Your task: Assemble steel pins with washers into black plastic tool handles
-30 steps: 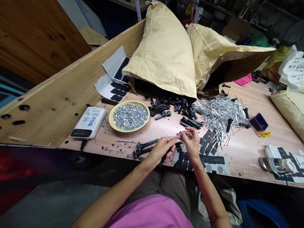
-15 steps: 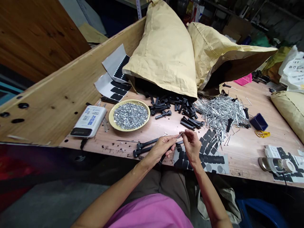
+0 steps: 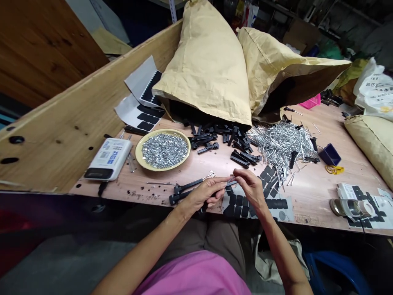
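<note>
My left hand (image 3: 206,194) is closed above the front of the table, its fingers round a black plastic part (image 3: 204,207) that shows only in pieces below the palm. A thin metal pin (image 3: 232,179) sticks out past its thumb and forefinger. My right hand (image 3: 251,187) meets it there, thumb and fingertips pinched at the pin's end; anything else small in that pinch is hidden. Beside the left hand lie two long black plastic parts (image 3: 181,197), one with a metal rod. Beneath the right hand is a sheet of black adhesive pads (image 3: 239,205).
A yellow bowl (image 3: 138,157) holds small metal nuts. Heaped behind my hands are black plastic parts (image 3: 242,157) and metal pins (image 3: 282,143). Large paper sacks (image 3: 208,61) stand at the back. A white box-shaped device (image 3: 112,153) sits left; a glass jar (image 3: 350,208) lies right.
The view has shifted slightly, so the table things sit a little further left. My right hand has turned and its fingers have closed in on the pin by the left fingertips.
</note>
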